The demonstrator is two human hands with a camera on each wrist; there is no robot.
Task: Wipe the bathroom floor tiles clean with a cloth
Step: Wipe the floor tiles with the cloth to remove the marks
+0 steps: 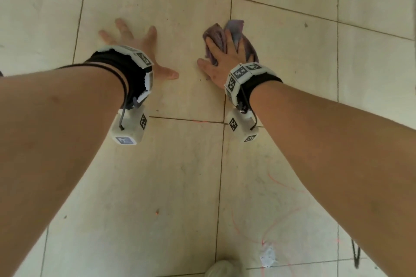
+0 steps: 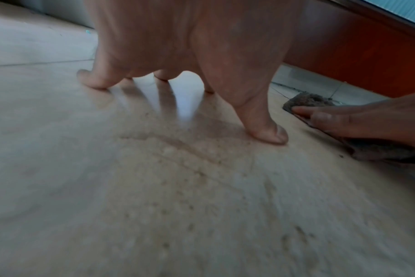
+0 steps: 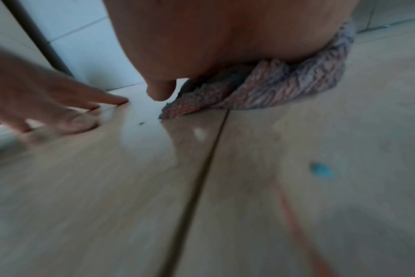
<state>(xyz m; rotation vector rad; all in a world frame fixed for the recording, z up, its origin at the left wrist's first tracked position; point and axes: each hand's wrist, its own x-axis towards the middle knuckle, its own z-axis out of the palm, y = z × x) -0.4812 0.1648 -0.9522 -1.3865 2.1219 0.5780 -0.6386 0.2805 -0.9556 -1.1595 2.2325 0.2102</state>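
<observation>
A crumpled purple-grey cloth (image 1: 227, 37) lies on the beige floor tiles (image 1: 180, 164), across a grout line. My right hand (image 1: 222, 56) lies flat on top of the cloth (image 3: 272, 90), fingers straight and pressing it down, thumb out on the bare tile. My left hand (image 1: 132, 45) is spread flat on the tile to the left of it, fingertips (image 2: 92, 82) and thumb touching the floor and holding nothing. In the left wrist view the cloth (image 2: 306, 101) shows under the right hand (image 2: 358, 120) at the right edge.
Orange-red scribbled lines (image 1: 281, 220) and small dark specks mark the near tiles. A reddish-brown wooden edge (image 2: 358, 56) runs along the far right. A shoe tip (image 1: 221, 269) shows at the bottom. A small blue speck (image 3: 322, 170) lies on the tile.
</observation>
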